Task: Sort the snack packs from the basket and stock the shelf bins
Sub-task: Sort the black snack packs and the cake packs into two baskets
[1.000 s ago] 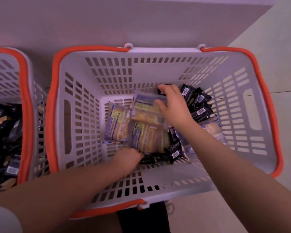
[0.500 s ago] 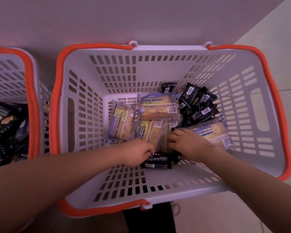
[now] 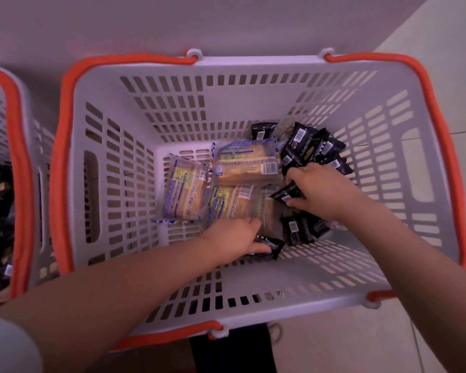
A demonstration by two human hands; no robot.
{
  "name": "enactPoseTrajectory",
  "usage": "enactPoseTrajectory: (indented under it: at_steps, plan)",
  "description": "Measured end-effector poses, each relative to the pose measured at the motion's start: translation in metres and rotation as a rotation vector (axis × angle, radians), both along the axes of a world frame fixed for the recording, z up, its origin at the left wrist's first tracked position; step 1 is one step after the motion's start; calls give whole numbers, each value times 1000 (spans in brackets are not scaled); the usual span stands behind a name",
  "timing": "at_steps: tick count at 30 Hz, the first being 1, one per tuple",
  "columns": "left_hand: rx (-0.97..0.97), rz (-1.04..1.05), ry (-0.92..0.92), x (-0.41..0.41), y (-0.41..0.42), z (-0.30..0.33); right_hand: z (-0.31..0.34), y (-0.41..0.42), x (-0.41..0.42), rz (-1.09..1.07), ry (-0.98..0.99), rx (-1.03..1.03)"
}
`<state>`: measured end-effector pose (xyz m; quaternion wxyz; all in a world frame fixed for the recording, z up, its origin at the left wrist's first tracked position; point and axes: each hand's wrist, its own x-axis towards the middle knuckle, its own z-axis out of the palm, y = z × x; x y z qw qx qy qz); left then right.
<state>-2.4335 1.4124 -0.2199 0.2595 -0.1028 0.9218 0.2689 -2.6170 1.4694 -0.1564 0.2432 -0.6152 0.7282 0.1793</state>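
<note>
A white slotted basket point(image 3: 135, 184) with orange handles holds clear yellow bread packs point(image 3: 242, 168) in its middle and small black snack packs point(image 3: 312, 146) at the far right. My right hand point(image 3: 318, 192) reaches into the right side and pinches a black snack pack point(image 3: 285, 193) between thumb and fingers. My left hand point(image 3: 234, 238) is low at the near side, its fingers curled over another black pack point(image 3: 272, 247) lying on the basket floor. More black packs point(image 3: 299, 230) lie between my two hands.
A second white basket point(image 3: 19, 162) with an orange handle stands at the left edge, filled with dark snack packs. A pale wall runs behind both baskets. Light floor tiles show at the right and below.
My right hand has moved up and right from the near middle to the black packs and now pinches one. My left hand has stayed low by the near black pack.
</note>
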Motion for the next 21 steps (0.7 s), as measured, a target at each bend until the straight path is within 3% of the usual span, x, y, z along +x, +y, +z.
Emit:
enactPoseTrajectory:
  at_steps: [5,9,14,21]
  plan:
    - [-125,-207,24,-1,0,-4,-3,13,1,170,206,5]
    - [-113,-181,-18,-3,3,-3,-22,12,14,255,238,26]
    - [-3,-105,-1,1,-4,2,-37,4,13,128,183,-3]
    - [178,131,-18,15,-35,29,-48,-9,18,-250,179,56]
